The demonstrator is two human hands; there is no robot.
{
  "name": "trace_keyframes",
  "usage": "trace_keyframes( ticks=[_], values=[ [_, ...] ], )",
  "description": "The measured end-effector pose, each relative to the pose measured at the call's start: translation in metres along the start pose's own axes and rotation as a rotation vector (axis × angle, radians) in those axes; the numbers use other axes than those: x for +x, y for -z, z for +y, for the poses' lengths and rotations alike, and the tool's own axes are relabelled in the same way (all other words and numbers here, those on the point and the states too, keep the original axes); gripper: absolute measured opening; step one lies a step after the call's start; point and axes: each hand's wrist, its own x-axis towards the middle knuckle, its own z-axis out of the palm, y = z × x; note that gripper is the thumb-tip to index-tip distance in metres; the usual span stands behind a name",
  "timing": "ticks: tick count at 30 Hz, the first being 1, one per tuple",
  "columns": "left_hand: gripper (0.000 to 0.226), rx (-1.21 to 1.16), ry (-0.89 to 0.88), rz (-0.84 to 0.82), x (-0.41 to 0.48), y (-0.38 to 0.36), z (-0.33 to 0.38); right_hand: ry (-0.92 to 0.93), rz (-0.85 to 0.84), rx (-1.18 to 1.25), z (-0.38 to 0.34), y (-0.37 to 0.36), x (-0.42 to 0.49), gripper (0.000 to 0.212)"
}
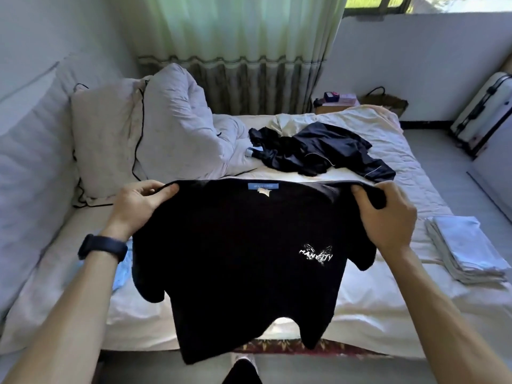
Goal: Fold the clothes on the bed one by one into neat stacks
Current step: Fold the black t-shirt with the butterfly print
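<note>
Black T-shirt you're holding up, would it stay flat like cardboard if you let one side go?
Probably not. The black T-shirt hangs limp from the left hand and right hand, its hem wavy, so it seems floppy. Held only at the shoulders, it looks light. A freed side would likely droop.

Setting was a home bedroom, bed (374, 306) with white sheet filled most of view, pillow (105, 139) and crumpled duvet (182, 126) lay at far left, pale green curtain (243, 31) hung beside window (388, 2) behind, white suitcase (482, 112) stood by right wall, cluttered bedside stand (335, 105) sat at far corner
</note>
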Motion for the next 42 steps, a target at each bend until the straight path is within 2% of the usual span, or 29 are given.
trace_keyframes(
  ticks=[6,11,15,19,21,23,25,27,31,33,36,39,42],
  values=[
    [0.032,0.363,0.101,-0.109,0.096,-0.053,-0.076,-0.051,-0.284,-0.249,0.03,-0.086,0.039,0.036],
    [0.04,0.569,0.147,-0.237,0.188,-0.132,-0.168,-0.126,-0.489,-0.412,0.084,-0.205,0.06,0.035],
    [0.04,0.634,0.15,-0.268,0.252,-0.206,-0.256,-0.21,-0.57,-0.475,0.138,-0.315,0.071,0.036],
    [0.035,0.722,0.079,-0.266,0.296,-0.276,-0.332,-0.332,-0.586,-0.433,0.196,-0.418,0.066,0.038],
    [0.036,0.874,0.09,-0.327,0.302,-0.311,-0.371,-0.386,-0.717,-0.445,0.232,-0.461,0.043,0.054],
    [0.048,0.977,0.091,-0.431,0.298,-0.337,-0.401,-0.384,-0.866,-0.487,0.261,-0.486,0.013,0.073],
    [0.057,0.997,0.055,-0.531,0.292,-0.355,-0.419,-0.315,-0.926,-0.573,0.28,-0.5,-0.016,0.075],
    [0.061,0.976,0.054,-0.589,0.293,-0.366,-0.427,-0.236,-0.908,-0.664,0.29,-0.507,-0.032,0.071],
    [0.058,0.94,0.089,-0.494,0.316,-0.381,-0.425,-0.169,-0.793,-0.634,0.291,-0.524,-0.02,0.065],
    [0.053,0.913,0.187,-0.532,0.33,-0.387,-0.424,-0.139,-0.85,-0.603,0.291,-0.537,-0.005,0.063],
    [0.035,0.907,0.192,-0.57,0.346,-0.394,-0.421,-0.133,-0.97,-0.714,0.297,-0.557,0.015,0.052],
    [0.03,0.845,0.075,-0.411,0.35,-0.402,-0.419,-0.096,-0.878,-0.78,0.303,-0.571,0.028,0.032],
    [0.031,0.911,-0.058,-0.265,0.34,-0.41,-0.431,-0.027,-0.746,-0.763,0.31,-0.577,0.018,0.029]
  ],
)
